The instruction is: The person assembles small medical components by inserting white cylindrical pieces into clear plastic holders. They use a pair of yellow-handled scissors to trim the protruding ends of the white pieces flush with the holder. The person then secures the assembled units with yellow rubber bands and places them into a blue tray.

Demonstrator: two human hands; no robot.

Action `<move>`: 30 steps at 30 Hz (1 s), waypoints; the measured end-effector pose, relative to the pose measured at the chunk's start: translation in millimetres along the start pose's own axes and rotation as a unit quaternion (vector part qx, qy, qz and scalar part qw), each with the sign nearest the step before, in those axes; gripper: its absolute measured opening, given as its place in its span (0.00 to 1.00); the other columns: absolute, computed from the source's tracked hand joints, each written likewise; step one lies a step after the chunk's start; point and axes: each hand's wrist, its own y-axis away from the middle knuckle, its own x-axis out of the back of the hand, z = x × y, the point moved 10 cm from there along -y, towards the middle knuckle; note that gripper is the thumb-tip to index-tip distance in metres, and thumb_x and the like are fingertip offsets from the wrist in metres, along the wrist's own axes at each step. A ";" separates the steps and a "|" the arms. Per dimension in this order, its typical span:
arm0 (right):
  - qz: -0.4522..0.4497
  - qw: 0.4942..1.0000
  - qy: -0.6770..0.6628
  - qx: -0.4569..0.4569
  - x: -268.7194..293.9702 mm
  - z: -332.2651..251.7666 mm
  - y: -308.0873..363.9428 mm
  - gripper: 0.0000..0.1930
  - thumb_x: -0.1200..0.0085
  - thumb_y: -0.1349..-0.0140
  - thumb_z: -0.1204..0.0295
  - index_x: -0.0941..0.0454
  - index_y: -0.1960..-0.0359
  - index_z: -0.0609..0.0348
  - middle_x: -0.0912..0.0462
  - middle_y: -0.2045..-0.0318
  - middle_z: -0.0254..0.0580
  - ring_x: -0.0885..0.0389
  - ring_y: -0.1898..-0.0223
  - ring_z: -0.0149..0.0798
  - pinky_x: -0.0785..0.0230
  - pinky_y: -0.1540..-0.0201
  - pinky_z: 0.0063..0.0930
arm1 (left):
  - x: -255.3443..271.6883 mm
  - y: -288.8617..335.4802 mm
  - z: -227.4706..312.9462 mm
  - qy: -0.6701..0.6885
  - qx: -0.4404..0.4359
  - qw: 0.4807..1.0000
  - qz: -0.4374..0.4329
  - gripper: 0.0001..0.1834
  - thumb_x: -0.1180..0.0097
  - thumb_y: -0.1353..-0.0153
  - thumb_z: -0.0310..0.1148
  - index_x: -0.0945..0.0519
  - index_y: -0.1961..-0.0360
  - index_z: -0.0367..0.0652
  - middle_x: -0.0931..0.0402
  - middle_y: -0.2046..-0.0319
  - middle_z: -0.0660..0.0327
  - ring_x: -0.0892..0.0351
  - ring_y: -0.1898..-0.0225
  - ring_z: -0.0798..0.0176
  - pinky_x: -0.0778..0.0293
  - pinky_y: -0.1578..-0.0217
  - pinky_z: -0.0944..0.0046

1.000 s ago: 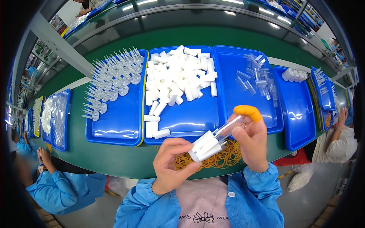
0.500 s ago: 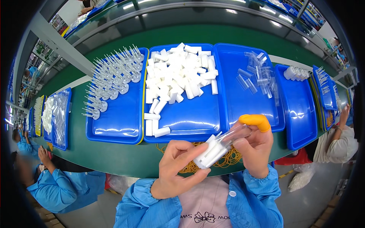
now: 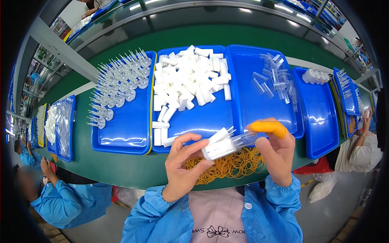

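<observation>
A: How much room is there around the hands?

B: The bench (image 3: 129,170) shows a green strip between the trays and its curved front edge. Yellow rubber bands (image 3: 227,168) lie heaped on that strip, just below the hands in view

A: And the containers?

B: Blue trays stand side by side. The left tray (image 3: 125,137) carries rows of clear stemmed pieces along its far and left parts. The middle tray (image 3: 194,128) has a pile of white cylinders (image 3: 190,77), mostly toward its far side. The next tray (image 3: 253,113) holds loose clear tubes (image 3: 275,79), and the far-right tray (image 3: 320,117) has a white cluster at its far end

A: Where is the work itself?

B: In front of the middle tray. The left hand (image 3: 184,162) pinches a white bundle (image 3: 221,149) at its left end, thumb below, fingers above. The right hand (image 3: 277,150), one finger capped in orange, grips a clear tube (image 3: 244,139) at the bundle's right end. I can't tell how far the tube overlaps it
</observation>
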 end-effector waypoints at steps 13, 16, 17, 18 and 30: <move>0.053 0.983 0.146 0.101 4.2 -20.9 6.0 0.11 0.41 0.53 0.79 0.21 0.65 0.60 0.19 0.66 0.40 0.26 0.48 0.46 0.40 0.43 0.43 | -13.8 -1.3 -17.9 0.292 0.096 0.952 -0.019 0.26 0.41 0.46 0.19 0.32 0.44 0.33 0.31 0.51 0.56 0.28 0.48 0.59 0.31 0.45 0.60; 0.048 0.975 0.175 0.129 2.5 -27.3 8.1 0.11 0.40 0.54 0.77 0.21 0.66 0.59 0.19 0.67 0.39 0.26 0.48 0.47 0.44 0.41 0.50 | -9.1 -0.5 -16.6 0.247 0.059 0.967 -0.024 0.25 0.40 0.46 0.18 0.31 0.46 0.33 0.32 0.50 0.56 0.27 0.48 0.59 0.30 0.45 0.60; 0.049 0.975 0.173 0.131 1.5 -27.1 9.0 0.11 0.39 0.54 0.76 0.21 0.66 0.59 0.19 0.67 0.38 0.26 0.49 0.47 0.45 0.40 0.52 | -6.8 -0.6 -14.9 0.225 0.042 0.973 -0.022 0.25 0.40 0.46 0.18 0.31 0.46 0.32 0.32 0.50 0.56 0.27 0.48 0.59 0.30 0.45 0.60; 0.051 0.975 0.172 0.133 1.0 -27.1 9.6 0.11 0.38 0.54 0.75 0.21 0.67 0.58 0.19 0.67 0.37 0.25 0.49 0.47 0.46 0.40 0.53 | -5.4 -1.2 -12.3 0.202 0.026 0.979 -0.021 0.25 0.40 0.47 0.18 0.31 0.47 0.32 0.32 0.50 0.56 0.27 0.48 0.59 0.30 0.45 0.60; -0.022 0.987 0.119 0.105 -21.7 -27.5 14.8 0.10 0.33 0.56 0.70 0.18 0.71 0.57 0.19 0.70 0.35 0.24 0.54 0.45 0.46 0.41 0.52 | -6.4 6.5 -4.3 0.250 0.027 0.967 -0.046 0.22 0.37 0.50 0.17 0.28 0.53 0.31 0.34 0.51 0.54 0.27 0.48 0.59 0.29 0.46 0.60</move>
